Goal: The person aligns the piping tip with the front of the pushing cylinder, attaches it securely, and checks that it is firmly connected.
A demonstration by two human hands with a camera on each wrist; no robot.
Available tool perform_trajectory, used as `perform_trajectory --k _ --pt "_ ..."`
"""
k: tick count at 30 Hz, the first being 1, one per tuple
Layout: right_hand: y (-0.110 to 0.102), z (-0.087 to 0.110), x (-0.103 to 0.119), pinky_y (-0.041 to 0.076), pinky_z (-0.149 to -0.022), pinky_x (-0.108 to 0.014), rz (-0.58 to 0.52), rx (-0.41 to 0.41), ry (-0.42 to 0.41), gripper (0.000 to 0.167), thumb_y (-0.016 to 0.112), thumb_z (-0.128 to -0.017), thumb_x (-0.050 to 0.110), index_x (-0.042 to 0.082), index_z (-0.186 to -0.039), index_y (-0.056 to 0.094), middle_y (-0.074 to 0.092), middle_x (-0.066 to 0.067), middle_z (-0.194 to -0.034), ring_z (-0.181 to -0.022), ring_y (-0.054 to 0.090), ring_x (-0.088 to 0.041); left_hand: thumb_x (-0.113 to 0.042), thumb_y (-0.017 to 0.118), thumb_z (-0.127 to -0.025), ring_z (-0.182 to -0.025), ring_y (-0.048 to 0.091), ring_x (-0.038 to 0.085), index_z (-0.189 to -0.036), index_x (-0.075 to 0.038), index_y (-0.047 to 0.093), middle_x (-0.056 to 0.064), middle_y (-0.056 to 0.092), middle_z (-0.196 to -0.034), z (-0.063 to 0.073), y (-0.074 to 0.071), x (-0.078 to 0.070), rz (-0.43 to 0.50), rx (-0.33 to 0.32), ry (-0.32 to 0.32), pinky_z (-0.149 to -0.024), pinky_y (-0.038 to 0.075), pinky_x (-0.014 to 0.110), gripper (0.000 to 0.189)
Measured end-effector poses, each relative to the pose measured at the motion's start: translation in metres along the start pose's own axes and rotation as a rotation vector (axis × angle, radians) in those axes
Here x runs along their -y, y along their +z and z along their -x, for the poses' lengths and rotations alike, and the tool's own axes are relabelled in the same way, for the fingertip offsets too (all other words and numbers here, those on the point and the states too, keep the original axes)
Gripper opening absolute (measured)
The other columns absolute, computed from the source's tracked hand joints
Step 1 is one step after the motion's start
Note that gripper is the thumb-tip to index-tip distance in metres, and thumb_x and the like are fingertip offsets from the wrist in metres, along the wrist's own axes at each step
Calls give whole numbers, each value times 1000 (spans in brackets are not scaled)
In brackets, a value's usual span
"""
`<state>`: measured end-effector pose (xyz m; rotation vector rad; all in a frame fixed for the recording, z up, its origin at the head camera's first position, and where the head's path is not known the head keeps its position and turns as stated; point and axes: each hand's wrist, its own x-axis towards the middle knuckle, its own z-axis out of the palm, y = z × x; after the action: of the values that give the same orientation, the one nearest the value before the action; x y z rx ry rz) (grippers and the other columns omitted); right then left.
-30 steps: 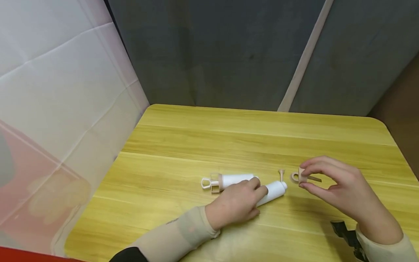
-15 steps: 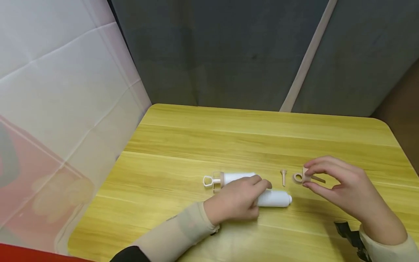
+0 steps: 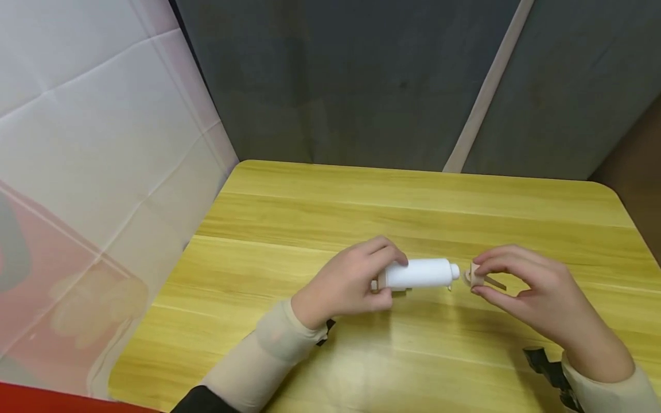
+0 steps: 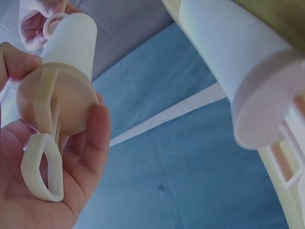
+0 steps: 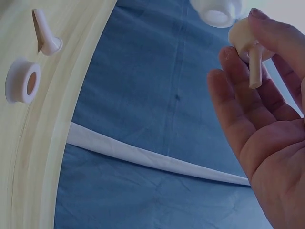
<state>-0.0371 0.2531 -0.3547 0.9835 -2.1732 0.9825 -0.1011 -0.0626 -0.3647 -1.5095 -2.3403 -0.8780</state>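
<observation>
My left hand [image 3: 351,281] grips the beige flanged end of a white, syringe-shaped tube [image 3: 420,273], held nearly level. Its narrow tip points right, close to my right hand [image 3: 537,287]. The left wrist view shows a plunger with a cream loop handle [image 4: 43,167] at the tube's near end, over my palm. Between right thumb and fingertips I pinch a beige nozzle cap [image 5: 240,36] with a thin stem. The tube's tip [image 5: 217,12] shows just beyond that cap in the right wrist view.
A second white tube [image 4: 238,62] lies on the wooden table [image 3: 310,223], mostly hidden behind my left hand in the head view. Past the right hand, a small beige peg [image 5: 46,38] and a beige ring [image 5: 24,81] lie on the table. A grey curtain [image 3: 330,86] hangs behind.
My left hand has lifted the nearer tube off the table and moved it up and back, over the other one, tip towards the right hand. The right hand stays almost in place.
</observation>
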Motion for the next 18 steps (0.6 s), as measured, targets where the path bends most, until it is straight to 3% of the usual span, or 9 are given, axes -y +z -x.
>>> perform_trajectory --k 11,18 --pt "5 -1 2 54 -83 -12 -51 33 9 39 72 -100 45 6 -98 77 75 -9 -102 -98 69 -1 -9 74 -78 -94 57 10 -117 -7 67 2 64 -116 0 -6 -2 31 -23 106 -79 47 17 40" --pt "9 2 3 56 -77 -13 -86 52 40 37 73 -100 45 8 -100 77 75 -9 -104 -98 69 -2 -9 73 -78 -95 56 8 -118 -7 66 1 63 -116 -1 -6 -3 44 -15 115 -81 47 17 41"
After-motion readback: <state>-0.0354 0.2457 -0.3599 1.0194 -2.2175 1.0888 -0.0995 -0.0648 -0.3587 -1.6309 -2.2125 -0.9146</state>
